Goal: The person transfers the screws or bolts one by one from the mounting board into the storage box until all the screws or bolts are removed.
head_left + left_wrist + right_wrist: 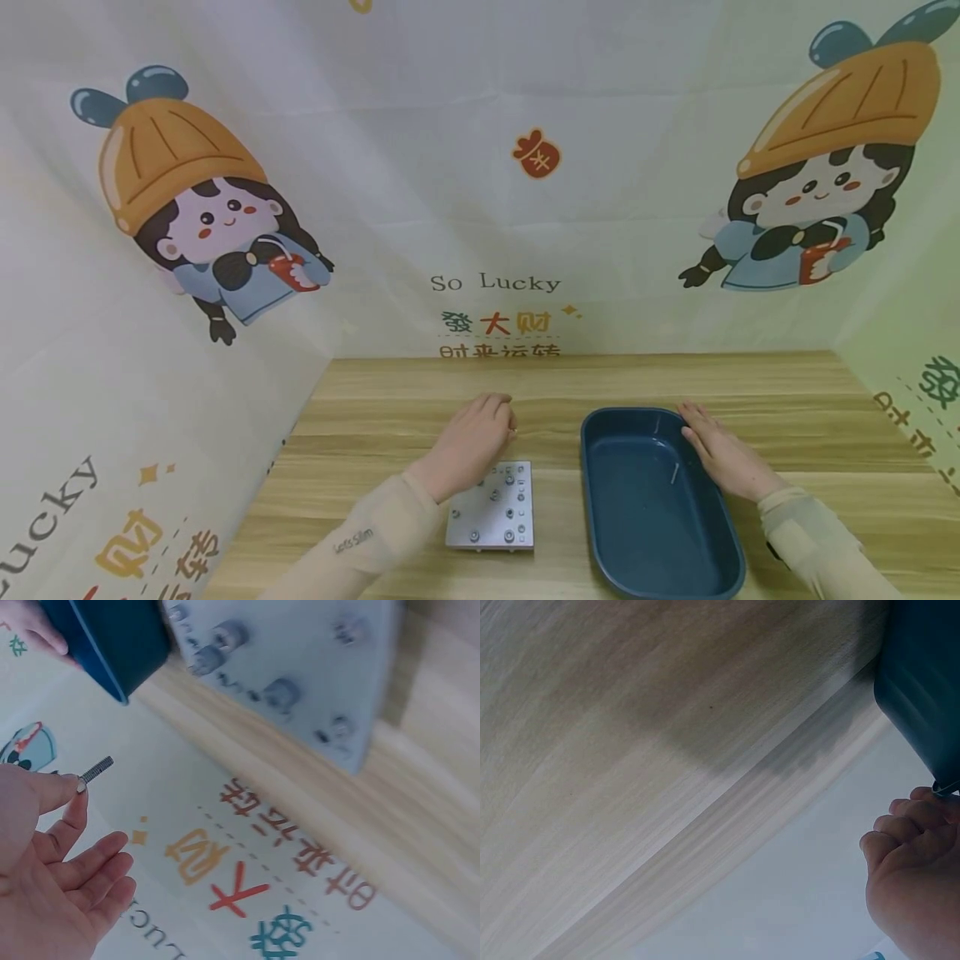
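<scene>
My left hand (474, 437) is over the far end of a silver metal plate (487, 523). Between its thumb and index finger it pinches a small threaded screw (97, 769), whose shaft sticks out past the fingertips in the left wrist view; the other fingers are loosely spread. Several bolts and small pegs stand in the plate, part of which the left wrist hides from the head view. To the right lies a deep blue tray (652, 525). My right hand (723, 454) holds the tray's far right rim, thumb over the edge and fingers along the outside.
The wood-grain table (360, 433) carries plate and tray side by side. A white printed cloth (450, 183) with cartoon figures and lettering hangs behind the table and along both sides. Inside the tray shows a thin pale streak.
</scene>
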`<state>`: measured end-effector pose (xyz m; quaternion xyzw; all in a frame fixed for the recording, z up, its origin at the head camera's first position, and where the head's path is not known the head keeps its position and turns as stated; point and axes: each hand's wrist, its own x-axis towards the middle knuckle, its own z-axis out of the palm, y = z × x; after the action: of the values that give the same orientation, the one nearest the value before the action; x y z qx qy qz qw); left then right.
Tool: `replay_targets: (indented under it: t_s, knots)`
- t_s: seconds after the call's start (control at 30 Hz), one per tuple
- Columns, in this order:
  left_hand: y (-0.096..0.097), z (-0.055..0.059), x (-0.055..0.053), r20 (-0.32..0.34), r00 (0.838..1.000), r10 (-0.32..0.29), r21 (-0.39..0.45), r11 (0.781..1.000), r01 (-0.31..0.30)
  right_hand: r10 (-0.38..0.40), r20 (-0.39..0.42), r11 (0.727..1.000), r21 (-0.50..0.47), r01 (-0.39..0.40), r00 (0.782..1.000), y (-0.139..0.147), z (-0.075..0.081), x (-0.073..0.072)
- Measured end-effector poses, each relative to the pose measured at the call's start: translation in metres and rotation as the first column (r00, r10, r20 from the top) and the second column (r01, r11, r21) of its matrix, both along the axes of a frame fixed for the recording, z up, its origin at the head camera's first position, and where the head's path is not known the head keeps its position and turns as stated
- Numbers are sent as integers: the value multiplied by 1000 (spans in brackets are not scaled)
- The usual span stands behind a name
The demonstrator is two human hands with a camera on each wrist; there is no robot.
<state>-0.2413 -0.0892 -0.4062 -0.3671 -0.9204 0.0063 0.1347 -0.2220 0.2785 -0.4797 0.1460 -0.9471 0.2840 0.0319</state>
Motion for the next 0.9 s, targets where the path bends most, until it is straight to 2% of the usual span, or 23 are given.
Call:
replay_targets:
  t_s: [0.27,0.63,0.77,0.9]
  knots:
    - [27,18,3,-43,997,-63,-108,992,58,-8,-5,1000,19,8,1000,1,-3,-2]
    - [65,25,4,-132,977,-169,-199,970,141,-14,-14,1000,28,14,1000,0,-2,-1]
    - [77,28,3,-121,971,-206,-241,955,172,-13,-14,1000,23,14,1000,-1,-1,-1]
    - [89,28,-1,-80,968,-236,-247,946,211,-14,-18,1000,22,15,1000,-1,-1,0]
